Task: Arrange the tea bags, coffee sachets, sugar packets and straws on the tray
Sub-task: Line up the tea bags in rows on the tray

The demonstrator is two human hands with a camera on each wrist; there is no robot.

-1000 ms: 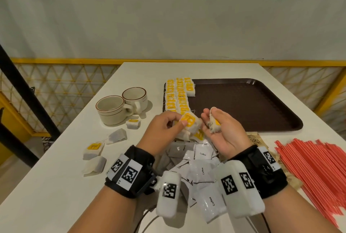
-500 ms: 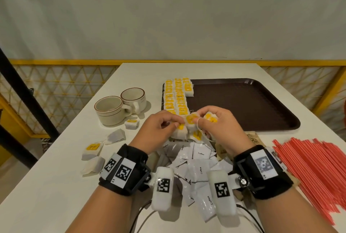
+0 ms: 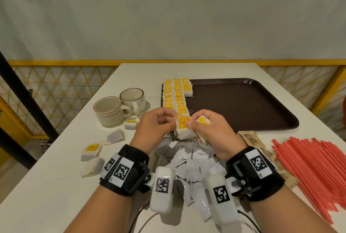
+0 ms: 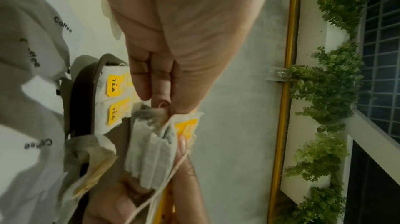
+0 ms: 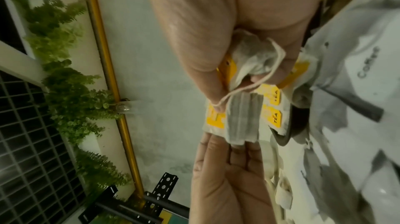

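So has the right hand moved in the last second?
Yes. The right hand has turned palm-down and shifted left, toward the cups, closing on the left hand so both now hold the tea bags together.

the tea bags (image 3: 184,129) are soft, matt, gauzy paper with glossy yellow tags and thin cotton string. beside them, the tray (image 3: 243,105) looks like dark, finely textured plastic. the coffee sachets (image 3: 194,159) are smooth white foil-like film; the 2 cups (image 3: 119,109) are glazed ceramic.
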